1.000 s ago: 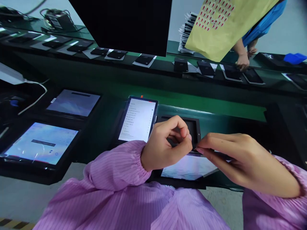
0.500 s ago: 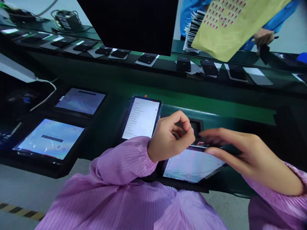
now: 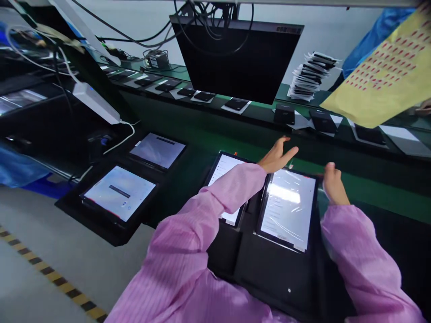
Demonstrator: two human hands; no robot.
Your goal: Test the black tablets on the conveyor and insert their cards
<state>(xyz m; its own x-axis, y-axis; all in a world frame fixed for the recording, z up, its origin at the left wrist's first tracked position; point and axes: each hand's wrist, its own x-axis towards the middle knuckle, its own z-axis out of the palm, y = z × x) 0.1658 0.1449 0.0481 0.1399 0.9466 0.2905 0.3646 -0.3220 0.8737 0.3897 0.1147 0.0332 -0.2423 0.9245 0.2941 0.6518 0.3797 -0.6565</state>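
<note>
A tablet (image 3: 288, 211) with a bright white list screen and a wrinkled clear film lies upright in front of me on a black pad (image 3: 269, 269). Over its top left corner is my left hand (image 3: 278, 154), fingers apart and holding nothing. Just off the tablet's upper right edge, my right hand (image 3: 335, 184) has its fingers curled; whether anything is in them is hidden. A small orange-and-white tab (image 3: 291, 166) sticks up at the tablet's top edge. A second lit tablet (image 3: 224, 169) lies to the left, partly covered by my left sleeve.
Two more lit tablets (image 3: 119, 193) rest on black pads at the left. A white power strip (image 3: 96, 102) with a cable stands beyond them. Along the back ledge are several dark devices (image 3: 284, 114) on papers, a stack (image 3: 311, 76), a monitor (image 3: 235, 58) and a hanging yellow sheet (image 3: 380, 80).
The tablet before me has turned from sideways to upright. My left hand has opened from a pinch and reached forward; my right hand has moved to the tablet's right side. The view has shifted.
</note>
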